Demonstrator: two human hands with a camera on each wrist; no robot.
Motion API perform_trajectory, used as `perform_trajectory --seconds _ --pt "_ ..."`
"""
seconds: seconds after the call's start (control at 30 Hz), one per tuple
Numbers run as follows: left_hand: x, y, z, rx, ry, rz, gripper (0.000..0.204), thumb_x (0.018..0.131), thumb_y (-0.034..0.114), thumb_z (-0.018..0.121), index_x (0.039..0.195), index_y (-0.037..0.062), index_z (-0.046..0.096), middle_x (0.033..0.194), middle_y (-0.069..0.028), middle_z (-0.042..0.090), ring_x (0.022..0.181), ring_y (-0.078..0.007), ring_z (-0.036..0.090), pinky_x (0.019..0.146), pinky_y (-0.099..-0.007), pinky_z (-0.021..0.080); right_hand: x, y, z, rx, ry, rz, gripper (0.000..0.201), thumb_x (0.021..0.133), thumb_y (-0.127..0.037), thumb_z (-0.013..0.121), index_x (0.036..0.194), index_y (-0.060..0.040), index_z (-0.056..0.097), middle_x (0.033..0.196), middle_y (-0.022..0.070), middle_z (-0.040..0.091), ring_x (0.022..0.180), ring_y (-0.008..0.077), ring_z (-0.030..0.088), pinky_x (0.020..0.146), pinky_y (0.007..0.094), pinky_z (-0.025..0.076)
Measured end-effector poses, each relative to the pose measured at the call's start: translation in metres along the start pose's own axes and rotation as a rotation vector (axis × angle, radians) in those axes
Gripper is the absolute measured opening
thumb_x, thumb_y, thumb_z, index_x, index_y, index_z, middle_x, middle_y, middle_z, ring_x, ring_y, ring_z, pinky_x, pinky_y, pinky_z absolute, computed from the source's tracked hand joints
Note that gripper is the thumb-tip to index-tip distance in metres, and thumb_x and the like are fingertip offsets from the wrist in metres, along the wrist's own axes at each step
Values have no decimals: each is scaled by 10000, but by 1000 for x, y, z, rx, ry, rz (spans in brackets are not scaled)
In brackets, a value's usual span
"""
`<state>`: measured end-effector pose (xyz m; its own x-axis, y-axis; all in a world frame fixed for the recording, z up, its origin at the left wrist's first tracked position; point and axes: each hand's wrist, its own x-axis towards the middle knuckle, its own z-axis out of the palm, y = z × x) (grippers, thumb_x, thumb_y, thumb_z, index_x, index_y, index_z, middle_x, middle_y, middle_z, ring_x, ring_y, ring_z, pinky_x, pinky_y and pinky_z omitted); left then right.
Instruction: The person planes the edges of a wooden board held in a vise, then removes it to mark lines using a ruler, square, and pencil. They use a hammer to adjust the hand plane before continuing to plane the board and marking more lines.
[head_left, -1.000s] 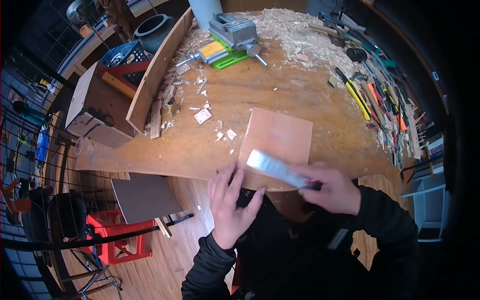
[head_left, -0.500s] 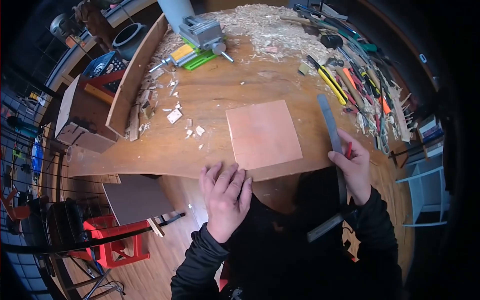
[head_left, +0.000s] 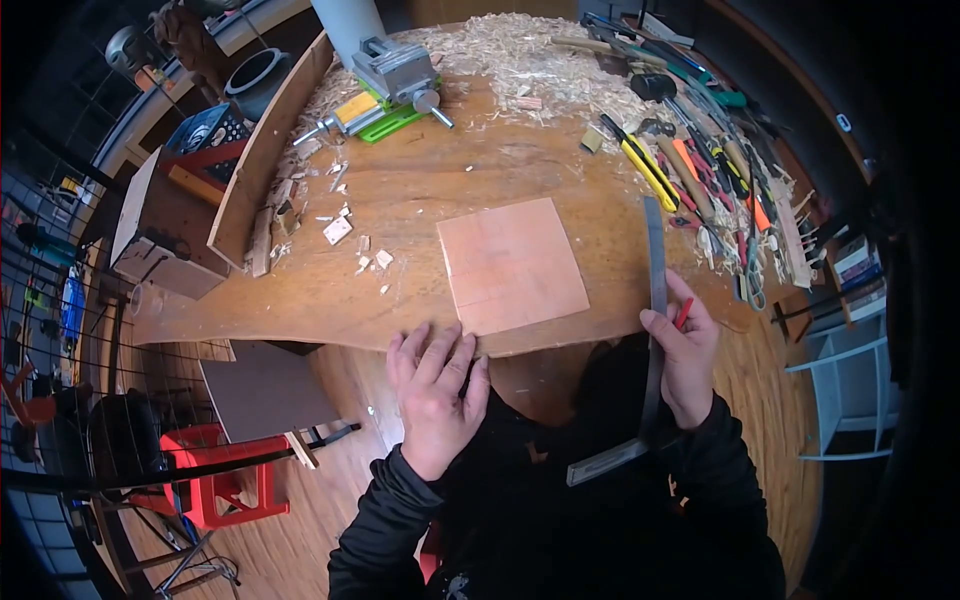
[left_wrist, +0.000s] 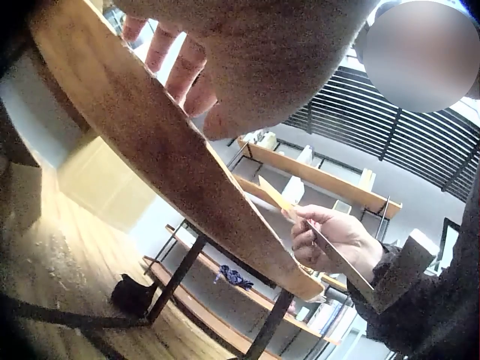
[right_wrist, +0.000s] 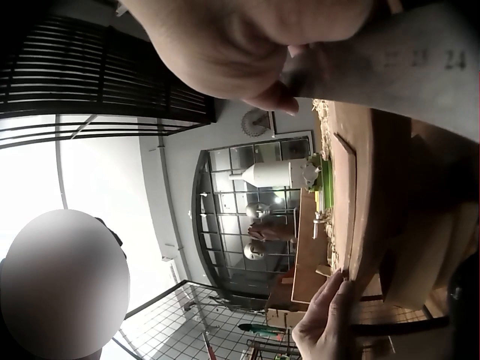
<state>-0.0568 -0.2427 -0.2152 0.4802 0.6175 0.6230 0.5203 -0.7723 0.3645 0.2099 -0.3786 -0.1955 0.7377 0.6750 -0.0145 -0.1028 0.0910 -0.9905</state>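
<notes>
In the head view a thin, square tan sheet (head_left: 512,265) lies flat near the front edge of the workbench, with a faint line across its lower left part. My left hand (head_left: 435,398) rests at the bench edge with its fingertips by the sheet's lower left corner, fingers lightly bent. To the right of the sheet, my right hand (head_left: 688,345) grips a metal try square (head_left: 657,250) by its blade. Its blade points away from me, and its thicker stock lies low over the dark clothing. A slim red pen-like stick (head_left: 684,313) shows between the right hand's fingers.
Wood shavings (head_left: 590,90) cover the back of the workbench (head_left: 400,180). A grey and green vise (head_left: 395,75) stands there, while knives and other hand tools (head_left: 690,165) crowd the right side. Small wood scraps (head_left: 338,230) lie left of the sheet. A red stool (head_left: 220,470) stands below left.
The try square has swung off the sheet's near edge to the right, its blade now pointing away. My left hand stays by the corner. The whole head view has shifted.
</notes>
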Motion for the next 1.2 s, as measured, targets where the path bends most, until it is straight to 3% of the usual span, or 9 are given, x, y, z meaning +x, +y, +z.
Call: perform_trajectory --seconds 0.27,0.4,0.47,0.53,0.63,0.87,0.93,1.03,1.2 --pt "-15 19 -8 -293 62 -3 249 831 76 844 1062 19 771 969 -132 761 855 -311 706 795 -401 522 -6 6 2 74 14 -7 615 935 66 743 1509 50 523 853 -68 585 740 10 534 686 168 430" --pt "-18 30 -6 -505 -250 -35 270 853 136 866 1049 -17 760 893 -164 751 798 -314 729 737 -375 559 -10 10 8 108 1 -8 616 936 70 741 1511 48 518 865 -64 581 755 15 540 702 169 443" --pt "-23 38 -2 -762 -462 -170 304 870 176 870 1057 -32 752 893 -167 752 823 -294 752 733 -365 583 -12 10 13 106 -11 -7 617 937 70 742 1511 48 518 867 -64 578 759 18 542 709 168 447" --pt "-26 41 1 -807 -516 -189 368 895 228 861 1104 -52 744 894 -173 762 801 -284 764 710 -347 595 -14 10 19 110 11 -4 616 937 73 741 1511 49 518 871 -63 582 763 19 545 721 168 452" --pt "-18 47 -2 -854 -849 -229 488 924 289 842 1202 -92 715 910 -198 778 744 -266 771 671 -306 596 -15 13 24 124 -30 -34 614 937 75 741 1508 54 517 882 -55 601 769 17 548 725 171 455" --pt "-22 44 2 -1003 -1047 -287 440 960 295 817 1165 -85 731 863 -145 769 726 -149 729 668 -282 572 -16 13 30 139 -57 -33 607 940 71 743 1503 62 516 895 -44 627 773 17 552 719 176 455" --pt "-23 42 6 -1078 -1097 -246 386 979 347 771 1001 -39 773 669 -133 661 571 -196 617 590 -352 499 -17 13 30 138 -74 -43 604 943 70 741 1503 63 515 898 -38 632 782 22 564 728 178 463" --pt "-15 42 0 -1067 -1311 -253 293 1002 269 770 1060 -18 782 777 -100 714 660 -116 634 627 -286 500 -17 17 28 115 -84 -73 623 944 67 741 1516 63 495 925 -17 665 813 37 601 754 188 489" --pt "-19 45 0 -950 -1209 -129 219 1006 185 733 1045 -29 761 786 -137 703 650 -202 657 630 -322 511 -19 9 35 110 -131 -94 662 947 58 742 1541 66 451 977 24 709 860 64 645 784 218 525"
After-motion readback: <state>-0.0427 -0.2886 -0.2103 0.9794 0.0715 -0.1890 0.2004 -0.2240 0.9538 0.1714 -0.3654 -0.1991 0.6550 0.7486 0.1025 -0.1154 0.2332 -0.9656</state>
